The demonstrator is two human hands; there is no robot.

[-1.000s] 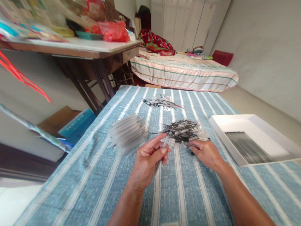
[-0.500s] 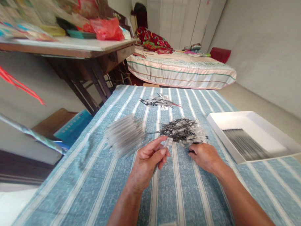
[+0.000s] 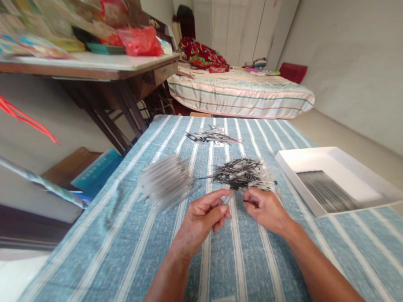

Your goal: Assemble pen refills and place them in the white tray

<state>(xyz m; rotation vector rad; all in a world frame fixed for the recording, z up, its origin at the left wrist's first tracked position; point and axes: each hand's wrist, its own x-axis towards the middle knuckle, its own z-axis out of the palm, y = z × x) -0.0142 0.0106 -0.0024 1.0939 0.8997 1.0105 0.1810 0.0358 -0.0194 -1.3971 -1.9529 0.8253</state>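
Observation:
My left hand (image 3: 207,214) pinches a clear plastic tube (image 3: 227,197) between thumb and fingers, its end pointing up toward the middle pile. Close by on the right, my right hand (image 3: 264,208) has its fingers pressed together at the pile's near edge; whatever they grip is too small to make out. The heap (image 3: 238,174) just beyond both hands mixes thin black sticks, like pen refills, with whitish, clear-looking pieces. To the left of my left hand lies a neat stack of translucent tubes (image 3: 167,181).
A white open box (image 3: 364,167) at the right holds a row of dark slim sticks (image 3: 326,190). Farther back on the striped cloth (image 3: 152,258) lies a smaller scatter of black and clear sticks (image 3: 209,135). A cluttered desk (image 3: 119,65) stands at left, a bed (image 3: 242,94) behind.
My right hand has moved left and slightly up from the pile's edge, closer to my left hand. The left hand has shifted slightly right, with the clear tube still in it.

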